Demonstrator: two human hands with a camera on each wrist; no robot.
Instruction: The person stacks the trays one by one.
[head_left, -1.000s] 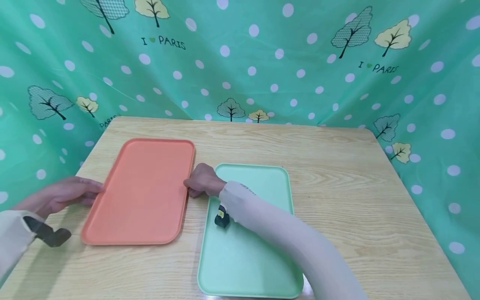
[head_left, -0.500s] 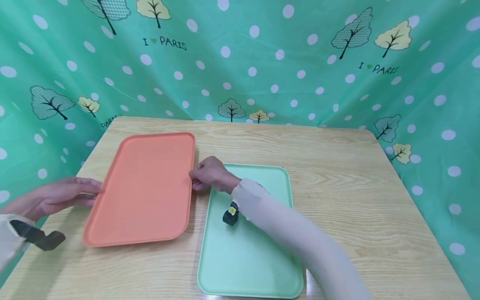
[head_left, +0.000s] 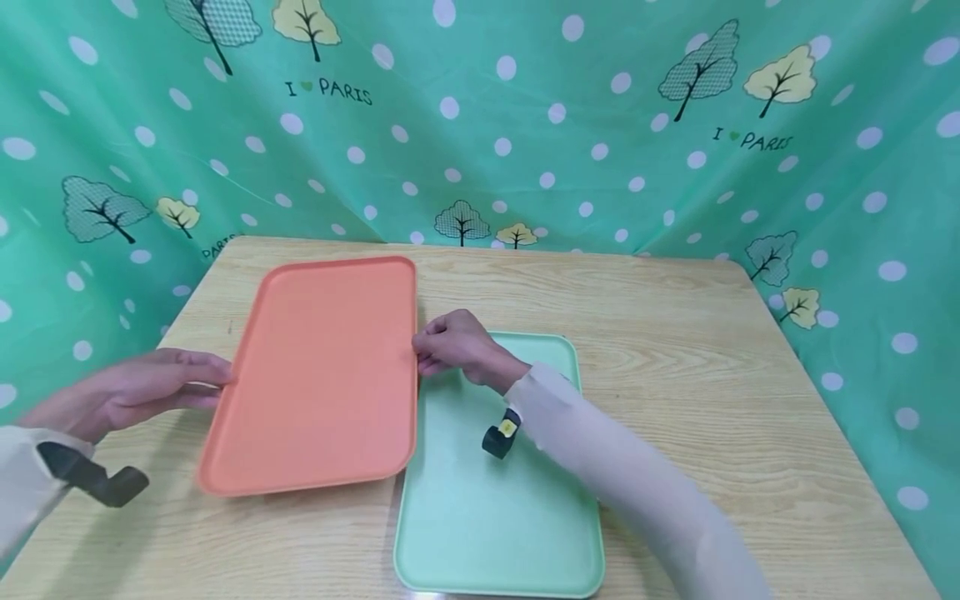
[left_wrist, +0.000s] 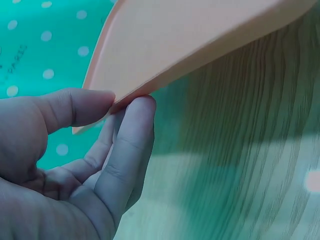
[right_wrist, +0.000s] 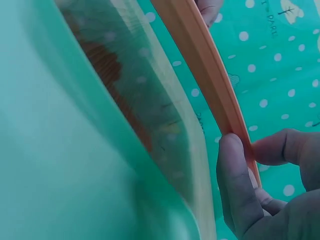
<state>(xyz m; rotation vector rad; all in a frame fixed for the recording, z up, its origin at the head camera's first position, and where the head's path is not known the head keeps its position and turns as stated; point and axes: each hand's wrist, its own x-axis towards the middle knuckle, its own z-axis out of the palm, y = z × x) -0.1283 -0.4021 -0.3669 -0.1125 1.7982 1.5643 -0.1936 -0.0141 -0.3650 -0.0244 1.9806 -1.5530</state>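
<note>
An orange-pink tray [head_left: 322,375] is held between both hands, raised off the table and tilted, its right side higher. At its left rim my left hand [head_left: 161,387] pinches the edge, thumb above and fingers below, as the left wrist view shows. My right hand [head_left: 461,346] pinches the opposite rim; in the right wrist view the thumb and fingers clasp the tray's edge [right_wrist: 215,75]. Under my right forearm a mint green tray [head_left: 495,517] lies on the table, and the orange-pink tray's right side overlaps its left edge in the head view.
Both trays are over a light wood-grain table [head_left: 690,400]. A green polka-dot cloth [head_left: 525,125] printed with trees hangs behind it and along its sides. Dark camera mounts stick out from each wrist, the right one [head_left: 501,433] above the green tray.
The orange-pink tray has lifted off the table and shifted right and slightly away, toward the green tray. Both hands moved along with it, keeping their pinch; the green tray stayed in place.
</note>
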